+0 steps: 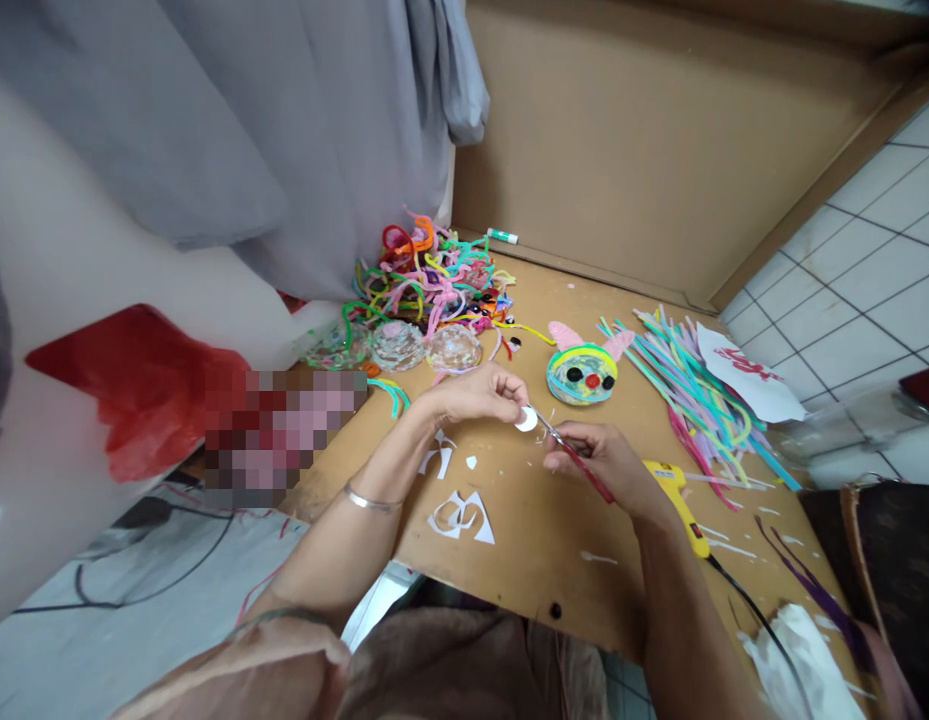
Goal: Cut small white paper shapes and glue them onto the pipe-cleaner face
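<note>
Between the thumb and forefinger of the left hand (479,396) sits a small white paper disc (526,420), pinched at its upper left edge so that most of it shows below the fingertips. The right hand (612,462) curls round the red handles of the scissors (590,476), thumb and fingers closed on them; whether any finger passes through the loops, I cannot tell. The blades point up and left, their tips at the disc's right edge, and the right fingers stay clear of the paper. Beneath the hands, cut paper scraps (475,520) lie on the table (524,575). Just beyond the disc stands a pink-eared animal face (582,362), and a yellow glue gun (675,500) lies beside the right wrist.
</note>
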Motion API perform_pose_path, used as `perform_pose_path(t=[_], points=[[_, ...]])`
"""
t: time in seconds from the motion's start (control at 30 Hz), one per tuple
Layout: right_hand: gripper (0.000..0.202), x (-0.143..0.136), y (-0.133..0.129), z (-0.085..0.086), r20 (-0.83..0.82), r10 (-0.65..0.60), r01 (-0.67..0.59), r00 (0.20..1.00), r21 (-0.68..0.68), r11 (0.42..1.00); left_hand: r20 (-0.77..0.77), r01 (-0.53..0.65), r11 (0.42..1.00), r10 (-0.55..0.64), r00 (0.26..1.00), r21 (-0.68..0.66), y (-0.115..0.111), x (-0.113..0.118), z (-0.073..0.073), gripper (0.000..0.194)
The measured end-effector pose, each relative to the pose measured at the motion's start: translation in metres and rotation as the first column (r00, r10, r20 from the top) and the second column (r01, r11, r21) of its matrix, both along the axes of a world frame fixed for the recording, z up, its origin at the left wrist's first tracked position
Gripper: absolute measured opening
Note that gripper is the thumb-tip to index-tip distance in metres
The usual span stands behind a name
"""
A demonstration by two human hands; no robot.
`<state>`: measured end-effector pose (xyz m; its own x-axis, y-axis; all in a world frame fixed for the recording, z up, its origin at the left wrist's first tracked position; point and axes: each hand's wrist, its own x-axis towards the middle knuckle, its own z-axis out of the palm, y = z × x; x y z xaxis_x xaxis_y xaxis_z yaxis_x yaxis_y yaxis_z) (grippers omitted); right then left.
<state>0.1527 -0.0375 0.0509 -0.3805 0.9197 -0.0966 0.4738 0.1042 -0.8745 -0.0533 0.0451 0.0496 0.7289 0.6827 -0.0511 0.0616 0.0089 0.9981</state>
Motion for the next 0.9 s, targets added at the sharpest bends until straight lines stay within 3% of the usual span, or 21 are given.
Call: perform_pose_path(t=[0.27, 0.37, 0.53, 0.7, 0.9], points=[[0.033, 0.0, 0.0, 0.0, 0.032, -0.01, 0.01, 0.999, 0.001, 1.0, 0.007, 0.022, 1.0, -0.022, 1.0, -0.017, 0.001, -0.001, -0.001, 0.008], [0.035, -0.002, 0.001, -0.001, -0.044, -0.135, 0.135, 0.99, 0.005, 0.991, 0.036, -0.002, 0.999, 0.003, 0.999, -0.038, 0.0, 0.002, -0.002, 0.008], [0.052, -0.007, 0.004, -0.001, -0.305, -0.376, 0.392, 0.875, -0.007, 0.92, 0.127, -0.108, 0.989, 0.121, 0.984, -0.105, -0.005, 0.019, -0.011, 0.018], [0.051, -0.006, 0.006, -0.002, -0.433, -0.432, 0.46, 0.791, -0.045, 0.887, 0.212, -0.19, 0.968, 0.223, 0.952, -0.164, -0.012, 0.037, -0.021, 0.028], [0.048, -0.003, 0.006, -0.002, -0.477, -0.484, 0.519, 0.734, -0.067, 0.852, 0.23, -0.318, 0.927, 0.359, 0.904, -0.199, -0.016, 0.041, -0.022, 0.024]])
